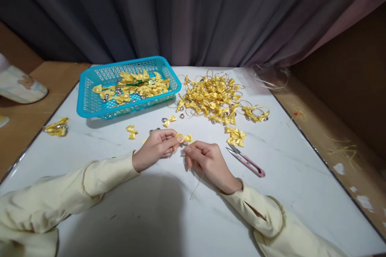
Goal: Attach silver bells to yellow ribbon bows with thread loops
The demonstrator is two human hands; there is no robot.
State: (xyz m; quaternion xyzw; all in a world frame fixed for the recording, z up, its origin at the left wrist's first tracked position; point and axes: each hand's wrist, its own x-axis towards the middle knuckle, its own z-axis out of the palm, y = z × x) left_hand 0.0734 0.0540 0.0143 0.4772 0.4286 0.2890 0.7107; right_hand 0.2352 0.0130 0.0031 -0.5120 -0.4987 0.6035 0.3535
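Observation:
Between thumb and fingers, my left hand [159,145] pinches one side of a yellow satin bow [187,138]. Just right of it, my right hand [206,158] is closed in a pinch at a thin needle-like piece or thread end near the bow; its exact shape is too small to tell. A thin pale thread [197,186] hangs below my right hand toward the table. Beyond my hands lies a loose bow [169,121] beside a silver bell. Another yellow bow [132,131] rests left of my left hand. Pink-handled thread snips [247,163] lie right of my right hand.
A blue basket [81,96] holding bows and silver bells stands at the back left. Right of it is a large pile of yellow bows with loops [211,94]. More bows [235,136] lie near the snips, and a small bundle [59,127] at the left edge. A cup [24,84] is far left.

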